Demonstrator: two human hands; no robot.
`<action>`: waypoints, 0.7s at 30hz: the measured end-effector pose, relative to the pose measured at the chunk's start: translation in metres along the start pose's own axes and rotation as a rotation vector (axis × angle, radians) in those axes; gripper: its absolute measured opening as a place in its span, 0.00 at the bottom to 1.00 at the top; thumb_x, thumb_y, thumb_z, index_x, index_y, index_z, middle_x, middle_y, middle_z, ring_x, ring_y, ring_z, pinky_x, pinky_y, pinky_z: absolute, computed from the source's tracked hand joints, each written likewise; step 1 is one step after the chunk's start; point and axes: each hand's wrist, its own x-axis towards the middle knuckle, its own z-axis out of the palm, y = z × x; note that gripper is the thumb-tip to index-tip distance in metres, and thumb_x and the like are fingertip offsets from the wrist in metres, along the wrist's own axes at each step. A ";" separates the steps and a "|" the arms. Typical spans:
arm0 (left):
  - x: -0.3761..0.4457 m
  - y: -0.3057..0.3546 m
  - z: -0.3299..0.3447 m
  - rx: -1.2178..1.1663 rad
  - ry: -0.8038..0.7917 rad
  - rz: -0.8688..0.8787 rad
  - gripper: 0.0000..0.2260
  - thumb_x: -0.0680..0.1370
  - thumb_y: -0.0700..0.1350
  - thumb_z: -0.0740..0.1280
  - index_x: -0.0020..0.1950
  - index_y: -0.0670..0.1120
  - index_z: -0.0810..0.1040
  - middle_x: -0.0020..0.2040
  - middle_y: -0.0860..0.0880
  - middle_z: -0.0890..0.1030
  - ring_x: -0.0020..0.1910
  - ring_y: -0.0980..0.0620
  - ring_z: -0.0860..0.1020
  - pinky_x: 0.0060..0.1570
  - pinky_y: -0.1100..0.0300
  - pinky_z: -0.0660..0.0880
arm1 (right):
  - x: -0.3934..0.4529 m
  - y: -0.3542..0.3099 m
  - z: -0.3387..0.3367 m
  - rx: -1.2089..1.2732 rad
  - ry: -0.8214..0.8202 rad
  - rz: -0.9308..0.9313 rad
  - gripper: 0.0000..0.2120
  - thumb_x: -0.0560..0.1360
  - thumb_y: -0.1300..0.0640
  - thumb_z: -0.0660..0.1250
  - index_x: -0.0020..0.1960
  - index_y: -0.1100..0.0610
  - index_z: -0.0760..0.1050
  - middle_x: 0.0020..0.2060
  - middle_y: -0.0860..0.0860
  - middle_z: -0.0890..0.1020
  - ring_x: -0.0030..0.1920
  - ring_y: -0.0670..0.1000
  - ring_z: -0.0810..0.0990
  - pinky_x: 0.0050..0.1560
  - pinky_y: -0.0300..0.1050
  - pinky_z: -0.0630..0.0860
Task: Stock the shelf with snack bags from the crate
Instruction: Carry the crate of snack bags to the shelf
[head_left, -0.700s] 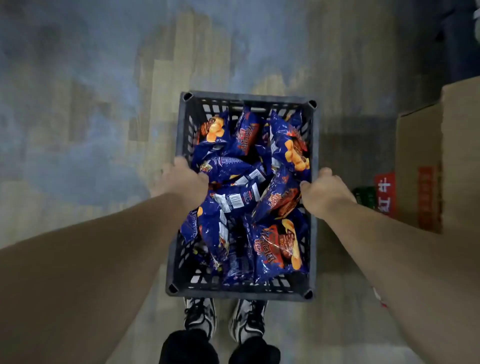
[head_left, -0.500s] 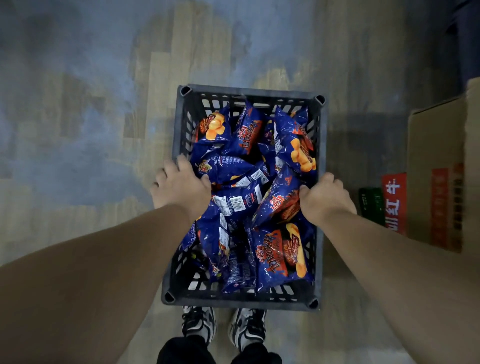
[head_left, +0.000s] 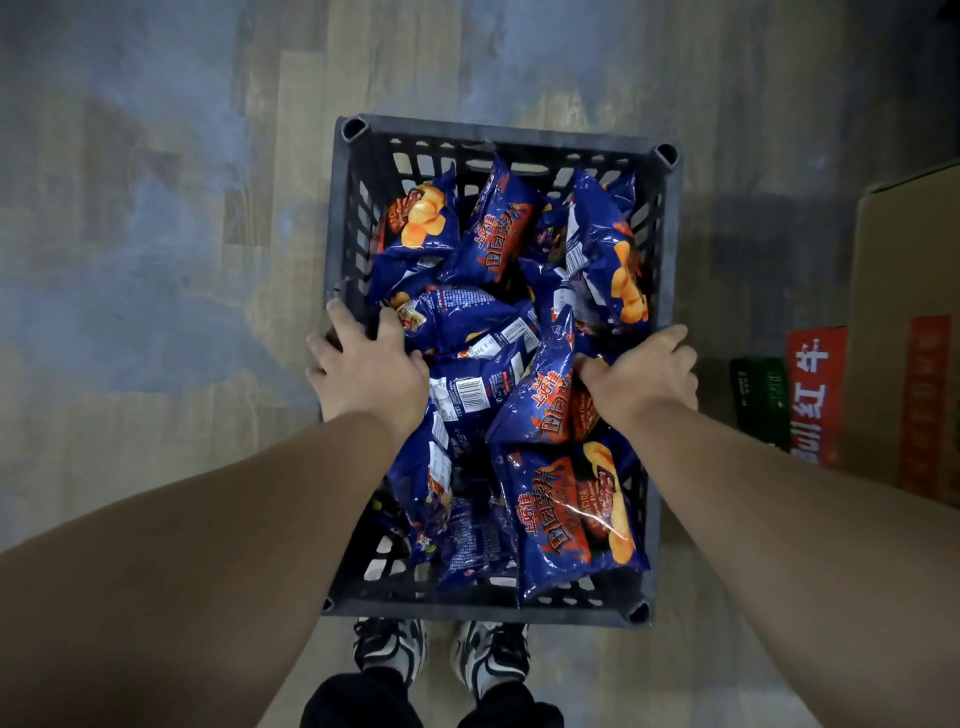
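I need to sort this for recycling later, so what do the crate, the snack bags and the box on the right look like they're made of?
Crate: likely moulded plastic, dull dark grey, with slotted lattice walls. Snack bags: thin glossy film, crinkled and catching glare. Box: looks like plain brown cardboard, matte, with a folded flap edge.

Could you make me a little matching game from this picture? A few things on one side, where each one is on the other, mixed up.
Things:
1. crate
2. snack bags
3. cardboard box
4. shoes

Places:
A. on the floor below the crate's near edge
B. at the right edge of the picture
C. piled inside the crate
D. gripped by the left hand and right hand at its side rims

Pairs: 1-D, 2-C, 3-B, 4-A
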 end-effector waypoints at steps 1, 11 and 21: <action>0.000 0.000 0.003 0.012 0.009 -0.008 0.23 0.81 0.54 0.56 0.74 0.51 0.59 0.76 0.40 0.46 0.71 0.30 0.53 0.66 0.35 0.61 | 0.001 0.000 0.002 0.008 0.001 0.003 0.53 0.72 0.39 0.70 0.78 0.61 0.39 0.74 0.59 0.56 0.72 0.61 0.60 0.67 0.56 0.65; 0.000 -0.001 0.011 0.042 0.062 -0.023 0.18 0.81 0.52 0.57 0.71 0.50 0.66 0.77 0.40 0.45 0.67 0.32 0.61 0.63 0.40 0.64 | 0.001 0.005 0.022 -0.130 0.136 -0.017 0.51 0.73 0.42 0.68 0.77 0.61 0.38 0.71 0.59 0.59 0.69 0.60 0.62 0.64 0.56 0.66; -0.004 0.001 0.000 0.028 0.041 -0.011 0.20 0.79 0.42 0.60 0.71 0.46 0.63 0.72 0.41 0.53 0.61 0.35 0.64 0.58 0.43 0.68 | -0.003 0.009 0.017 -0.175 0.081 -0.034 0.50 0.74 0.42 0.67 0.77 0.48 0.31 0.66 0.61 0.60 0.65 0.62 0.66 0.61 0.57 0.70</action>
